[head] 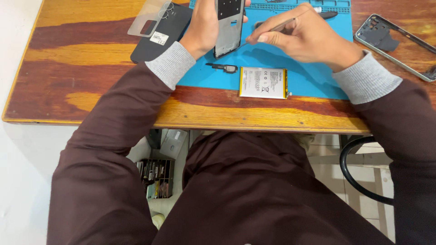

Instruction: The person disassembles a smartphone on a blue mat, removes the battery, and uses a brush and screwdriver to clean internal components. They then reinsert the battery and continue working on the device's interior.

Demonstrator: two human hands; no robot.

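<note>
My left hand (pixel 205 25) grips an opened phone body (pixel 228 27), held upright over a blue work mat (pixel 313 77). My right hand (pixel 304 36) pinches thin metal tweezers (pixel 279 26), whose tip points toward the phone's right edge. A white flat battery (pixel 263 82) lies on the mat's near edge below both hands. A small dark loose part (pixel 223 68) rests on the mat just left of the battery.
A black phone back cover (pixel 159 38) with a clear film piece (pixel 147 18) lies at the left on the wooden table (pixel 81 90). A grey phone frame (pixel 393 43) sits at the far right. Under the table are a parts rack (pixel 156 177) and a chair ring (pixel 359 172).
</note>
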